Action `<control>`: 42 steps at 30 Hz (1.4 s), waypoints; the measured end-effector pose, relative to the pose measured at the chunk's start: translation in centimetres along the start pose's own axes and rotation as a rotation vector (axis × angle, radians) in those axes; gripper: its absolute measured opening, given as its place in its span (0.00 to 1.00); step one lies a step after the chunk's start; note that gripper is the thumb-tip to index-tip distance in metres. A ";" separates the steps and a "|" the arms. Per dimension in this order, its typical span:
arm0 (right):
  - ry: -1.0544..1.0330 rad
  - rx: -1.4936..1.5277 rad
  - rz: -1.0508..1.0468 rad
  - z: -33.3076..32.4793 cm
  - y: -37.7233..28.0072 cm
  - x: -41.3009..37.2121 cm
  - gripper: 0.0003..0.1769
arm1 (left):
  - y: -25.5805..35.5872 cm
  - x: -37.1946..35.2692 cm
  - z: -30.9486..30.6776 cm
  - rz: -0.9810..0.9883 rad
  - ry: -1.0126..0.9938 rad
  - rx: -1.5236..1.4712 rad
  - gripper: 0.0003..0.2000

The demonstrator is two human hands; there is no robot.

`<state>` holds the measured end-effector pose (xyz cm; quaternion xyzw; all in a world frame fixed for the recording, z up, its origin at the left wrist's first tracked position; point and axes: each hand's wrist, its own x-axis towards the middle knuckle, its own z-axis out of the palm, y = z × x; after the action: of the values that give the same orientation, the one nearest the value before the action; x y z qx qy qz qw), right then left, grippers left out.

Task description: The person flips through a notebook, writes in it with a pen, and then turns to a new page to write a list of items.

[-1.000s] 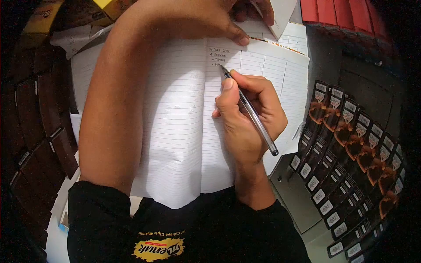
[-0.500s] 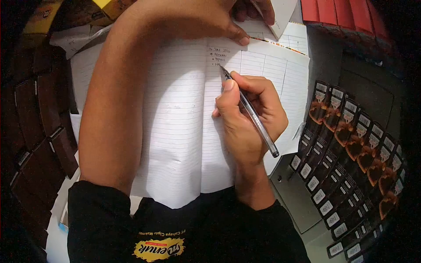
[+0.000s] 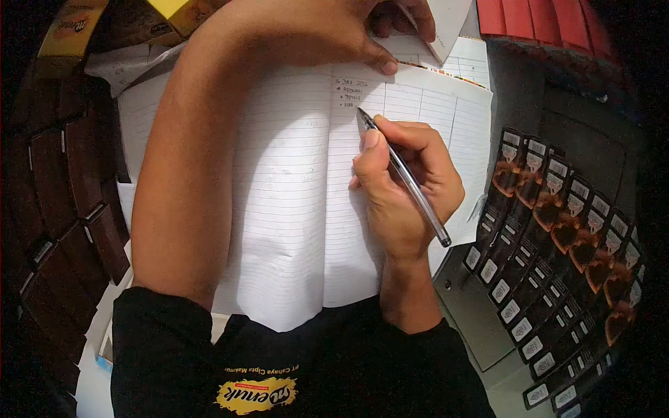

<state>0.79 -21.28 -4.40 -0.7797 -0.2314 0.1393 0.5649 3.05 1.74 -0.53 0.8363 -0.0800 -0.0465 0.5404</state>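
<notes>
An open lined notebook (image 3: 279, 209) lies in front of me, with short handwritten lines near the top of its right page. My right hand (image 3: 411, 181) pinches a clear-barrelled black pen (image 3: 418, 191) between thumb and fingers. The pen's tip is at the end of the lowest written line, and the side of the hand rests on the page. My left arm crosses over the left page. At the top, the thumb of my left hand (image 3: 380, 42) lies on the notebook's upper edge, while its curled fingers hold the edge of a white booklet (image 3: 449, 24).
Rows of dark boxes with orange pictures (image 3: 557, 209) stand at the right. Red packages (image 3: 543, 28) sit at the upper right. Dark brown boxes (image 3: 56, 195) are stacked at the left, and yellow printed packages (image 3: 125, 28) lie at the upper left. Other lined paper (image 3: 143, 115) lies under the notebook.
The pen and my right hand have shifted slightly right, and the lowest written line is a little longer. My left hand stays at the top. The whole view has shifted slightly.
</notes>
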 end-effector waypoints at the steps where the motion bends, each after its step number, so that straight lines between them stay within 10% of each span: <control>1: 0.002 -0.004 -0.001 0.0 0.0 0.0 0.06 | 0.0 0.0 0.0 0.005 0.000 0.008 0.26; 42: 0.009 -0.018 0.017 0.1 0.2 -0.1 0.07 | 0.2 0.2 0.3 -0.026 0.003 0.031 0.28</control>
<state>0.69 -21.35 -4.66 -0.7872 -0.2238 0.1385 0.5577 3.19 1.36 -0.52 0.8456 -0.0688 -0.0511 0.5269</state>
